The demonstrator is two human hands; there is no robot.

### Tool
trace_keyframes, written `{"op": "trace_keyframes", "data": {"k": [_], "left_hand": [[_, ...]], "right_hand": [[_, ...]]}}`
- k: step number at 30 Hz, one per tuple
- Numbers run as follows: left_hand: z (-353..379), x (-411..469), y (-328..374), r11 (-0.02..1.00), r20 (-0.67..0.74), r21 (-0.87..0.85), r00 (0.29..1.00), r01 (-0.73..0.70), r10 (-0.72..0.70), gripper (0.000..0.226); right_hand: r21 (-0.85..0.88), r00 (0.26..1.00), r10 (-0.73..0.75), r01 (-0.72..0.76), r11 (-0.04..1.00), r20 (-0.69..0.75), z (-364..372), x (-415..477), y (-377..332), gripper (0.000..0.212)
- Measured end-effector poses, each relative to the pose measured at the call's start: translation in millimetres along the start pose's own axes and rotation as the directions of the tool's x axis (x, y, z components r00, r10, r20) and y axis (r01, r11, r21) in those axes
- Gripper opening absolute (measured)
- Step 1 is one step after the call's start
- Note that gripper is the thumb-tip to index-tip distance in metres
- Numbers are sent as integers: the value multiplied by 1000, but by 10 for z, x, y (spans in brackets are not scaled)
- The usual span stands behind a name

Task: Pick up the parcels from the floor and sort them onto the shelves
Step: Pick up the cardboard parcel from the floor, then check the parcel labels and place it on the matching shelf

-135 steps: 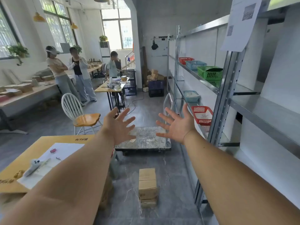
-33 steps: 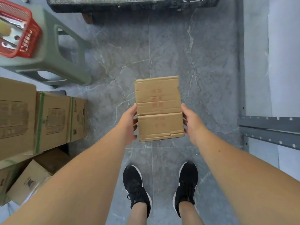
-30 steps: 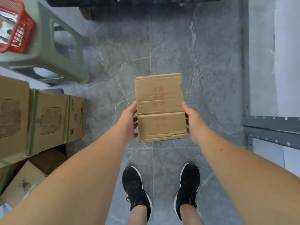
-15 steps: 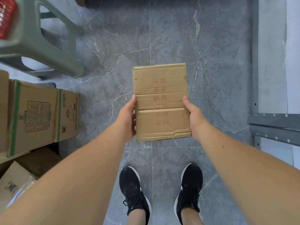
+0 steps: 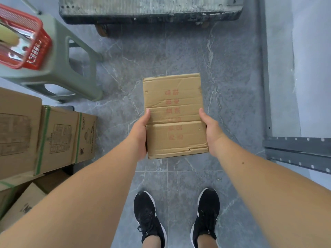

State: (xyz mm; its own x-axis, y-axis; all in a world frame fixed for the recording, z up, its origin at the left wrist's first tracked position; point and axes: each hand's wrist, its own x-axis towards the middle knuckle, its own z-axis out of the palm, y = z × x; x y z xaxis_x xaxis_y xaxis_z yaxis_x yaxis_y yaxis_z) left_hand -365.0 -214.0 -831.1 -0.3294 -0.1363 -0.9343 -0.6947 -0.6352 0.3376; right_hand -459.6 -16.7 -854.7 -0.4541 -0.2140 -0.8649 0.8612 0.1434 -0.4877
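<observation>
Two black shoes (image 5: pixel 148 217) stand on the grey floor (image 5: pixel 232 86). Ahead of them, the left hand (image 5: pixel 138 135) and right hand (image 5: pixel 211 133) grip a flat cardboard parcel (image 5: pixel 174 115) by its two long side edges. Each thumb lies on the top face, and the other fingers are hidden beneath. The parcel is held above the floor, red print upward. Cartons (image 5: pixel 59 138) are stacked along the floor's left edge. Beyond them a green stool (image 5: pixel 75 56) carries a red basket (image 5: pixel 35 49). A shelf frame (image 5: pixel 295 149) lines the right edge, and a cart (image 5: pixel 150 9) stands at the far edge.
</observation>
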Motion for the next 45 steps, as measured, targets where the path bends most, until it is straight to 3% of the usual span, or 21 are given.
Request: {"op": "trace_keyframes", "data": {"k": [13,19,23,30,33,36,41,45], "left_hand": [[300,-1145,912,987,53,-7,986,-159,159,70],[451,-1712,1345,974,116,-3,968,-225,224,71],[570,-2141,1643,963,135,-12,954,-269,268,73],[823,-2948,2181,926,90,-13,922,-378,377,71],[896,-3336,2409,915,71,-24,912,-403,403,70],[954,-3736,2609,895,125,-36,887,-444,445,69],[1083,-4446,2923,823,100,-17,818,-567,566,73],[1251,-5025,3152,743,80,1,740,-670,668,72]], "right_hand": [[8,997,-62,62,998,49,195,-959,-1097,50],[-111,990,-144,144,983,13,225,-1442,-1683,69],[-144,983,-184,185,972,22,275,-1823,-2110,70],[-180,955,-283,294,939,87,386,-2582,-2880,58],[-187,936,-325,346,920,135,403,-2888,-3198,42],[-188,922,-353,379,906,159,430,-3208,-3492,35],[-167,874,-451,479,862,181,553,-3877,-3946,63],[-128,842,-505,532,837,192,633,-4444,-4333,53]]}}
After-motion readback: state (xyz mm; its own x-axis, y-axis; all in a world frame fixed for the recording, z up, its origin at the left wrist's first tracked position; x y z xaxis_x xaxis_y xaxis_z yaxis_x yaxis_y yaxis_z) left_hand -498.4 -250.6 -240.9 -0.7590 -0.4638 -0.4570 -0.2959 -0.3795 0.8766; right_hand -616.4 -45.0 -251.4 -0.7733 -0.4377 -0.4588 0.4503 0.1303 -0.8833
